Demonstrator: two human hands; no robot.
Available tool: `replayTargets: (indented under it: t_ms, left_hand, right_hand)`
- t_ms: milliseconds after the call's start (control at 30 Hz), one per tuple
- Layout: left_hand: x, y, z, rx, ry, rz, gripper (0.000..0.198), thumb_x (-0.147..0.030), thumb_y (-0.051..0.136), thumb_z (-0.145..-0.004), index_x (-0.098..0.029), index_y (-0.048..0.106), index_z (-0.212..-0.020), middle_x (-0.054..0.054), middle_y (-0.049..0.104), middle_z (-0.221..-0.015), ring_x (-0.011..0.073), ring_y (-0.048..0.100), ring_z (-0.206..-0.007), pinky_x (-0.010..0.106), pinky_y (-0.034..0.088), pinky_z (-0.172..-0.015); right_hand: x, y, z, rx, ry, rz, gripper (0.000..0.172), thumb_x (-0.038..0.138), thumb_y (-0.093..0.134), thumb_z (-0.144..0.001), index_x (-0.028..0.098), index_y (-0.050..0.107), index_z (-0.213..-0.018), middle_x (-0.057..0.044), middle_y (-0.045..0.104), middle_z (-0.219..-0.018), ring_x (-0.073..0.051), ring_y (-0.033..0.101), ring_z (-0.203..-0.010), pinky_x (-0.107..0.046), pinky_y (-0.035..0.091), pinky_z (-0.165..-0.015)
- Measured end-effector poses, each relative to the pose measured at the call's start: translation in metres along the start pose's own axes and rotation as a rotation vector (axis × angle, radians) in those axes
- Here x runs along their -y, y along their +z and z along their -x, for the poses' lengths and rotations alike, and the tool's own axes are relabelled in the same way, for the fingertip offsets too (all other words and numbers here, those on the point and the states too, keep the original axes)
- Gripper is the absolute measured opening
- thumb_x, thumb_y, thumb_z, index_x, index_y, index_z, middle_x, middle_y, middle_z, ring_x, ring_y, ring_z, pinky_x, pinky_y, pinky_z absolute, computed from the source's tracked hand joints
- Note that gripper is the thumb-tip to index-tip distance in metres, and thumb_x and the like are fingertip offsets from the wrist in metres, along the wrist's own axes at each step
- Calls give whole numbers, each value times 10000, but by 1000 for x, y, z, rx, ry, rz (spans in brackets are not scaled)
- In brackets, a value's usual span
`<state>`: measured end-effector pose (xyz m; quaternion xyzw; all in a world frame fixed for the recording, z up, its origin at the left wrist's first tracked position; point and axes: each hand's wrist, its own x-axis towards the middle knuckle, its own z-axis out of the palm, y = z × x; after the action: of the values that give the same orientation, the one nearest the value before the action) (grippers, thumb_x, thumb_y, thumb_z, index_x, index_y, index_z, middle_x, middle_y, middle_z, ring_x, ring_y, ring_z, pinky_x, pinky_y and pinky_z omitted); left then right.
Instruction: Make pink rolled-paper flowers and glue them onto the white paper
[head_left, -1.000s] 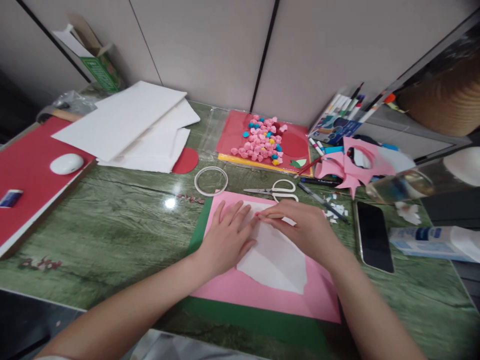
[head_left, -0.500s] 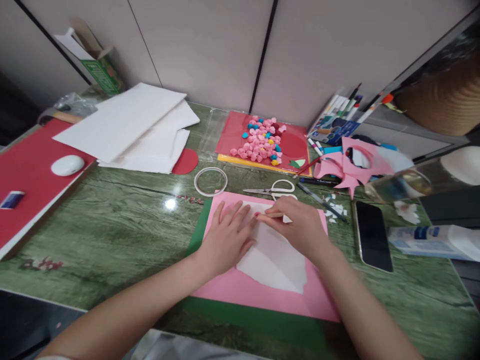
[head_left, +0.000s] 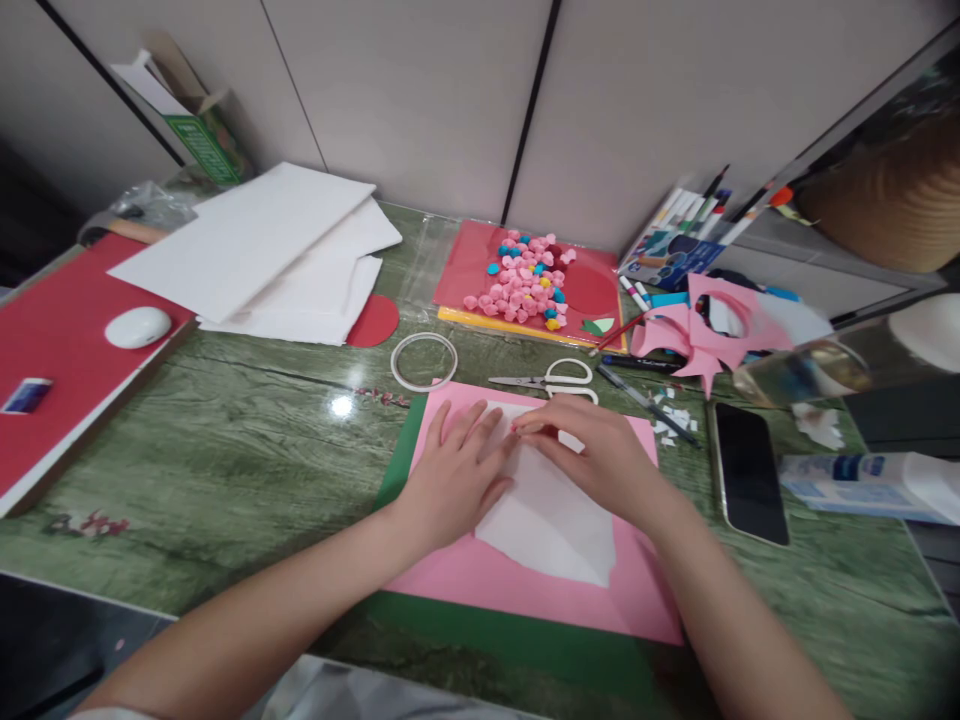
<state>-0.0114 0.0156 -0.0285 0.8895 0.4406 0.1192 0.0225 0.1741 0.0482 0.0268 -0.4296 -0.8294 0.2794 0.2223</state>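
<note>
At the left edge of the table, which has a green, marble-like top, a red board carries a white mouse, with a loose stack of white sheets behind it towards the back edge. Near the middle of the front edge a green sheet lies under a pink sheet, and on that lies the white paper. The left hand lies flat, palm down and fingers spread, over the paper's left side. The right hand is arched, its fingertips on the paper's far edge and meeting the left's; whether it pinches anything I cannot tell. The step looks like flattening or creasing that far edge, and further pressing would call for the left palm to pin the paper so it cannot slide. Just beyond lie a white ring and scissors, then a red tray of small paper hearts. Towards the right edge are a phone, a pink cut-out and markers. Plain grey wall panels stand behind
</note>
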Motion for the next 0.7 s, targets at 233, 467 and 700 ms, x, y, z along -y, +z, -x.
replayTargets:
  t_ms: [233,467,700]
  left_hand:
    - [0,2,0,9,7,4,432,-427,397,-857,-196,490,-1210,118,423,-1338,297,279,-1286,563,153,-1053]
    - [-1,0,0,15,-2,9,458,-416,392,-861,-211,435,-1269,117,421,-1339,297,285,-1284,564,151,-1051]
    - [-1,-5,-3,40,-10,5,493,-429,395,-858,-249,369,-1315,99,420,-1340,286,295,-1279,551,154,-1050]
  right_hand:
    - [-8,10,-1,-157,-22,145,190,302,553,-807,197,463,-677,12,522,-637,-116,475,-613,-261,379,-629]
    - [-9,16,2,-319,-165,292,302,213,500,-810,207,350,-548,11,458,-554,-121,430,-569,-283,363,-616]
    - [-13,-5,2,-523,205,-149,257,308,392,-855,210,408,-618,-21,526,-681,-142,516,-633,-285,396,-572]
